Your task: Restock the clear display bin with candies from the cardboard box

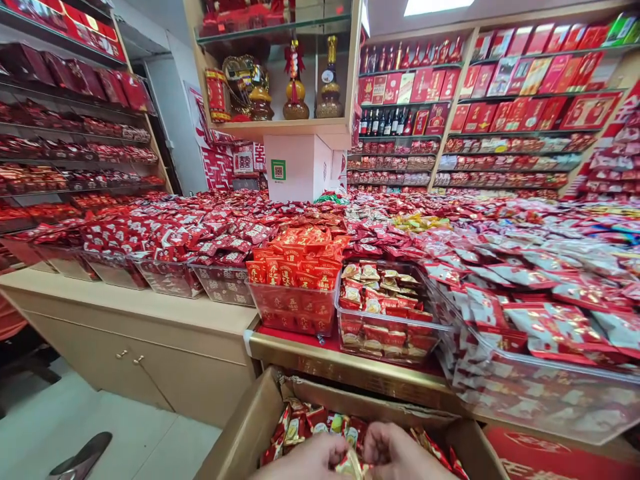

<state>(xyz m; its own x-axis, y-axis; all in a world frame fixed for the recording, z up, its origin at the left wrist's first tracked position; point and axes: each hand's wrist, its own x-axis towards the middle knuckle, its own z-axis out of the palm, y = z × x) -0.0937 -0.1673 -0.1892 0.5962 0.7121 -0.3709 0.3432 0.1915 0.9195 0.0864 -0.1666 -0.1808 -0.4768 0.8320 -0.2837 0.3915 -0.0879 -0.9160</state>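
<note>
My left hand [313, 459] and my right hand [397, 455] are close together at the bottom, over an open cardboard box [240, 427]. Between their curled fingers is a small gold-and-red candy packet [352, 465], its lower part cut off by the frame. Red and gold wrapped candies [295, 430] lie in the box beneath and behind my hands. Just beyond the box, a clear plastic bin [390, 321] holds similar gold-and-red packets. To its left, another clear bin [293, 300] is filled with bright red packets with gold lettering.
A large clear bin [555, 373] heaped with red-and-white packets stands at the right. More filled bins [170, 277] line the beige cabinet [200, 353] on the left. A display case [280, 127] rises behind. At the lower right sits a red carton [545, 453].
</note>
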